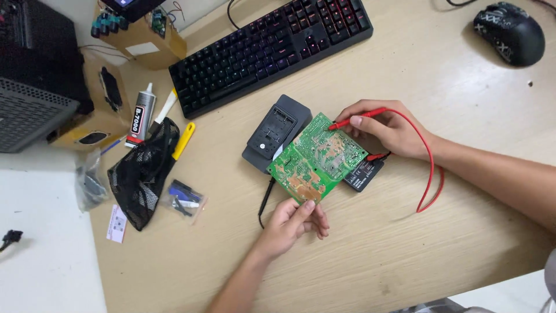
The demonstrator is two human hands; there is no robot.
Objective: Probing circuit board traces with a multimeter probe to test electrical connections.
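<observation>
Probing step in hand: left hand [295, 220] pinches the near corner of a green circuit board [315, 159], tilted over a black multimeter [275, 130] mid-worktop [376, 255]. Right hand [388, 127] grips a red probe [356, 120], tip on the board's far edge. Next likely needs steady contact w/ a solder pad.

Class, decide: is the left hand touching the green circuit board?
Touching. The head view shows the left hand pinching the lower corner of the green circuit board.
</observation>
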